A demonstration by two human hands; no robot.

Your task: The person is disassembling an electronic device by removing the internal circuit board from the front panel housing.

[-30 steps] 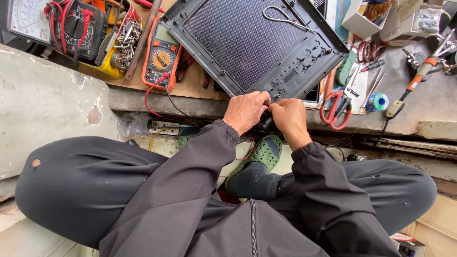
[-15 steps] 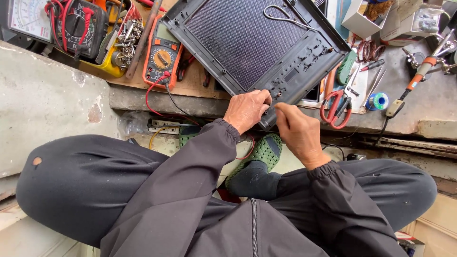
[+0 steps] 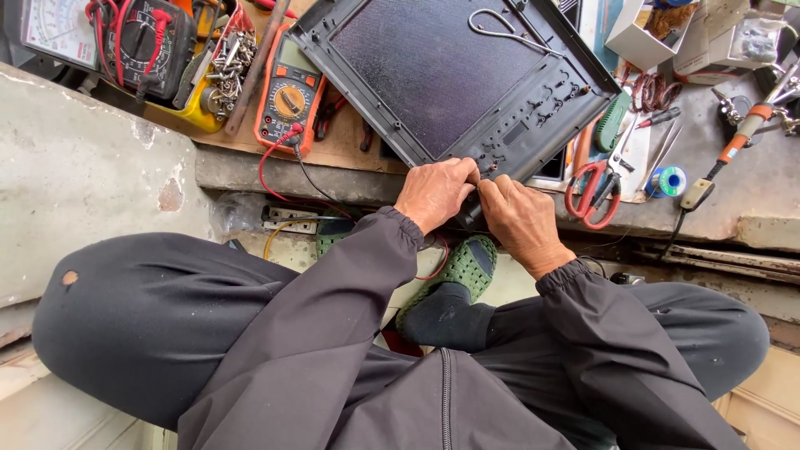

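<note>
Left hand: I saw the left hand [image 3: 435, 193] curled over the near corner of the large black plastic panel with a fine mesh face [image 3: 442, 75], fingers pressed together on its edge.
Right hand: the right hand [image 3: 521, 218] lay just beside the left, touching it, fingertips pinched at the same corner — whether it held a small part, I could not tell.
Panel position: it rested tilted across the wooden bench top [image 3: 342, 146], its near corner overhanging the bench edge above my lap.
On the panel: a bent grey wire [image 3: 500, 25] lay near its far edge.
Left of panel: an orange handheld multimeter with red and black leads [image 3: 287, 96] lay close beside it; beyond that, a yellow tray of loose metal screws [image 3: 225, 67].
Right of panel: red-handled scissors [image 3: 592, 190], a small blue spool of solder [image 3: 669, 180] and an orange-gripped soldering iron [image 3: 746, 133] lay on the grey slab.
Below: a green perforated sandal [image 3: 462, 271] showed between the knees.
</note>
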